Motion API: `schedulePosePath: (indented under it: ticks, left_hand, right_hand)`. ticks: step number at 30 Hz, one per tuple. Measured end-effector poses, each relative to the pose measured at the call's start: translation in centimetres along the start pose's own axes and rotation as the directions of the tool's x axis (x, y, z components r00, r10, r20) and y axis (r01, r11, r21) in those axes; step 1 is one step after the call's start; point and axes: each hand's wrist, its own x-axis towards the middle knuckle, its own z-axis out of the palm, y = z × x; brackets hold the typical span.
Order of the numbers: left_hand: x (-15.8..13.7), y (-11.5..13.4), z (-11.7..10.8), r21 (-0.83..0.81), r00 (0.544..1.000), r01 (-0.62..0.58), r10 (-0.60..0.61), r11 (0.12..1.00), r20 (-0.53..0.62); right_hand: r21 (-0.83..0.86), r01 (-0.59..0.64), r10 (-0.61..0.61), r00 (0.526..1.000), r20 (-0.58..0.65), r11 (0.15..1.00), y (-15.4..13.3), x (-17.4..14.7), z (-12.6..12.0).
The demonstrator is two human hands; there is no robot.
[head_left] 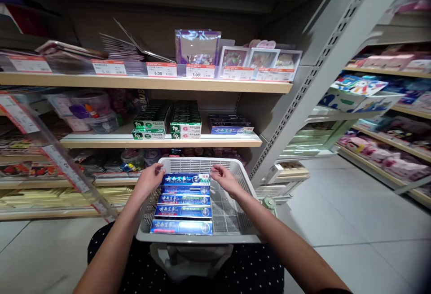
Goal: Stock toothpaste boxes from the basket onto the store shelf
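Note:
A grey plastic basket (239, 236) stands in front of me, with several blue toothpaste boxes (183, 212) lying in rows in its left half. My left hand (151, 181) is at the left end of the rearmost toothpaste box (182, 180), its fingers closed against that end. At the opposite end, the fingertips of my right hand (225, 181) pinch the same box, so it sits between both hands. This box lies a little higher than the others. The basket's mesh floor shows to the right of the boxes.
Beyond the basket, a shelf (161, 143) carries green toothpaste boxes (185, 125) and a blue one (232, 129). The higher shelf (148, 82) has packets and price labels. A slotted metal post (303, 78) rises at right. Plastic tubs (90, 110) are at left.

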Motion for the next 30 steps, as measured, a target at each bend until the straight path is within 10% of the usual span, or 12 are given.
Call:
schedulePosePath:
  ticks: [7, 15, 30]
  left_hand:
    - [-2.6, -0.2, 2.8, 0.136, 0.998, 0.056, -0.058, 0.989, 0.013]
    - [-4.3, 0.8, 3.8, 0.208, 0.997, 0.076, -0.077, 0.975, 0.000]
    - [-3.2, -2.2, 4.8, -0.450, 0.997, 0.025, -0.054, 0.892, -0.052]
  right_hand:
    - [0.008, -0.105, 0.106, 0.992, -0.076, 0.994, 2.3, -0.6, 2.6]
    - [-0.005, -0.196, 0.194, 0.966, 0.169, 0.981, 1.6, -1.6, 1.5]
    - [0.126, -0.148, 0.122, 0.973, 0.194, 0.981, 0.7, -2.0, 0.8]
